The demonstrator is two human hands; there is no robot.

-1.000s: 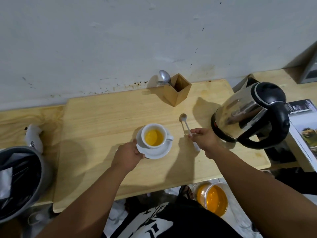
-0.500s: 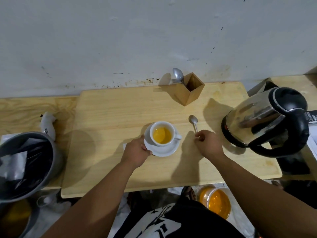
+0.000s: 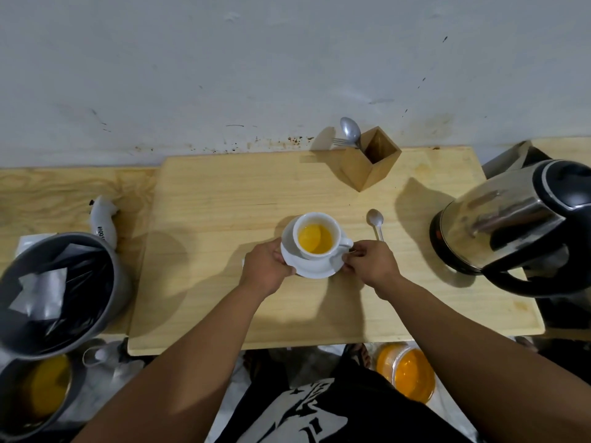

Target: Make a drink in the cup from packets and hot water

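A white cup (image 3: 319, 228) holding orange-yellow drink stands on a white saucer (image 3: 316, 270) in the middle of the wooden board (image 3: 224, 219). My left hand (image 3: 267, 270) grips the saucer's left rim. My right hand (image 3: 371, 266) pinches the saucer's right rim, just below the cup's handle. A small spoon (image 3: 375, 220) lies on the board to the right of the cup, free of either hand. The steel kettle (image 3: 511, 225) with a black lid and handle stands at the right edge.
A wooden cutlery holder (image 3: 371, 164) with a spoon and fork is at the back. A grey bin (image 3: 54, 289) with empty packets is at the left, a white bottle (image 3: 102, 222) behind it. Tubs of orange liquid (image 3: 407, 375) sit on the floor.
My right hand let go of the spoon, which now lies on the board, and moved left to the saucer's right rim. My left hand stayed on the saucer.
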